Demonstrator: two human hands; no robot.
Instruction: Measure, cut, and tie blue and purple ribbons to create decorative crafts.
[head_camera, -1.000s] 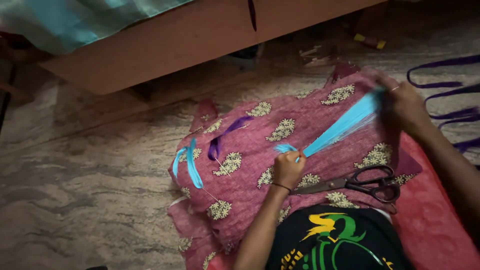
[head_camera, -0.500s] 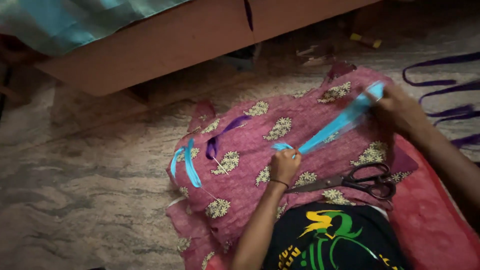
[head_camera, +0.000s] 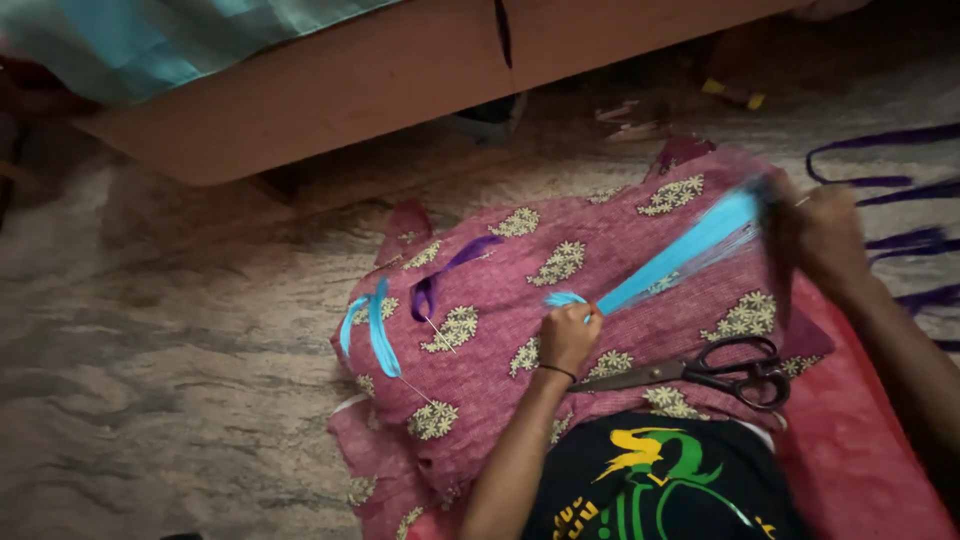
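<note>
- Blue thread bundle (head_camera: 680, 255): stretched taut on a diagonal across the centre right of the frame, above the magenta floral-print cloth (head_camera: 560, 330).
- Left hand (head_camera: 568, 338): clenched on the lower end of the bundle, at frame centre, with a short blue tuft (head_camera: 565, 298) protruding above the fist. A dark band sits on the wrist.
- Right hand (head_camera: 825, 240): at the right of the frame, motion-blurred. It grasps the upper end of the bundle, where the strands fan out; the exact finger placement cannot be told.
- Step in hand, as judged: drawing and combing the strands straight between the 2 hands, with tension applied along the bundle.
- Black-handled scissors (head_camera: 725, 370): lying closed on the cloth at lower right, just below the bundle, untouched by either hand.
- Finished pieces on the cloth at centre left: 1 blue thread loop (head_camera: 375, 325) and 1 purple thread loop (head_camera: 450, 270), each with a needle or pin that appears stuck beside it.
- Next move, as judged: keep even tension, hold the left fist firm as the anchor, and free 1 hand for the scissors without letting the strands slacken.
- Loose purple thread (head_camera: 890, 185): on the stone floor (head_camera: 170, 380) at the right edge.
- Wooden bed frame (head_camera: 330, 90): across the upper frame.
</note>
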